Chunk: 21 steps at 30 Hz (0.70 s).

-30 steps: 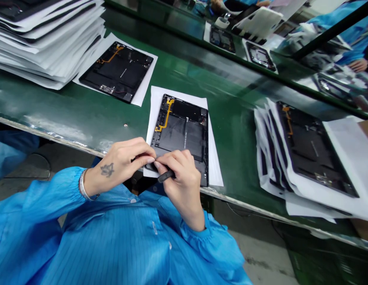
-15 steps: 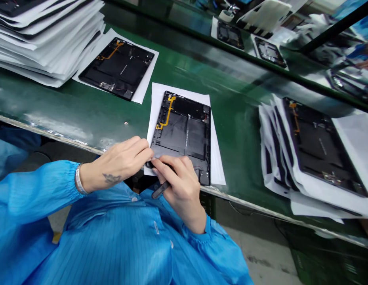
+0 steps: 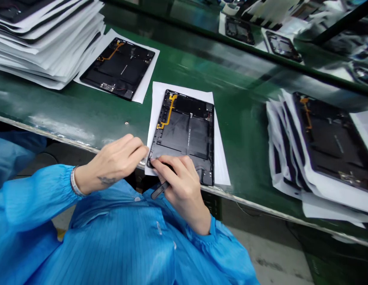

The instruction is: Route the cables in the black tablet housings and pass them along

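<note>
An opened tablet housing [image 3: 184,134] with an orange flex cable [image 3: 169,114] along its left side lies on a white sheet [image 3: 219,170] in front of me. My right hand [image 3: 184,178] is closed around dark tweezers [image 3: 159,190], their broad rear end sticking out below the palm. Its thumb and index fingertips touch the housing's lower left corner, and the tweezers' tips are hidden there. Just left of that corner is my left hand [image 3: 120,158], thumb and fingers pinched together. Whatever it may hold is too small or hidden to make out.
A second tablet housing [image 3: 118,69] lies on paper at the upper left, beside a tall stack of white sheets [image 3: 47,51]. To the right, another housing [image 3: 335,138] tops a sheet stack. A tiny metallic part [image 3: 126,123] rests on the green bench [image 3: 82,114].
My left hand has drawn slightly left, away from the housing's corner and my right fingertips. The right hand stays at the corner with the tweezers. The view has shifted a little.
</note>
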### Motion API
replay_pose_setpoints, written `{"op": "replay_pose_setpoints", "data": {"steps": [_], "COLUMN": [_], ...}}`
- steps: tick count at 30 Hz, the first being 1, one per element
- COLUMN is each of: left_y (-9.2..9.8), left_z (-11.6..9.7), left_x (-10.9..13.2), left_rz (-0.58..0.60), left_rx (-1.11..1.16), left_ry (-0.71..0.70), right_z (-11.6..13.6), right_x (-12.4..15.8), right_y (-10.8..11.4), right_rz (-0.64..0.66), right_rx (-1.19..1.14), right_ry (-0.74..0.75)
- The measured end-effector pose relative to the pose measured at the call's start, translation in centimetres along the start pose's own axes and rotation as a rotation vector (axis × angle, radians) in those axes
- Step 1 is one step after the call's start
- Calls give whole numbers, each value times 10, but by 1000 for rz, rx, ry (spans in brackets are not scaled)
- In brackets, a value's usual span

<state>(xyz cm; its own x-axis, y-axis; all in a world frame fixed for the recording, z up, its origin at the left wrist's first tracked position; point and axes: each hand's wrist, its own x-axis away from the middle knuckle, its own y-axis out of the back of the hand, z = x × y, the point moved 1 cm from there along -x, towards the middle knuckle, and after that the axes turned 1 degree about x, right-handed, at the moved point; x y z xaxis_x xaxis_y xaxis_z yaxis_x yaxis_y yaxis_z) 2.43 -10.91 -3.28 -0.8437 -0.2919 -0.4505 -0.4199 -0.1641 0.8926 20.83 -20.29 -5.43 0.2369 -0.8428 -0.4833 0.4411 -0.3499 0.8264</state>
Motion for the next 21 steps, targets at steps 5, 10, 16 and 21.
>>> {"op": "replay_pose_setpoints", "data": {"steps": [5,10,16,21], "left_y": [-3,-8,-5,1], "left_z": [5,0,-2,-8], "left_x": [16,19,12,6], "left_rz": [-85,-113,-114,-40], "left_rx": [71,123,53,-137], "left_ry": [32,-49,-149,-263], "right_z": [0,-1,-1,-5], "right_x": [0,-2,-1,-5], "right_y": [-1,2,0,12], "right_rz": [-2,15,18,-32], "right_rx": [28,89,51,-125], "right_ry": [18,61,47,5]}}
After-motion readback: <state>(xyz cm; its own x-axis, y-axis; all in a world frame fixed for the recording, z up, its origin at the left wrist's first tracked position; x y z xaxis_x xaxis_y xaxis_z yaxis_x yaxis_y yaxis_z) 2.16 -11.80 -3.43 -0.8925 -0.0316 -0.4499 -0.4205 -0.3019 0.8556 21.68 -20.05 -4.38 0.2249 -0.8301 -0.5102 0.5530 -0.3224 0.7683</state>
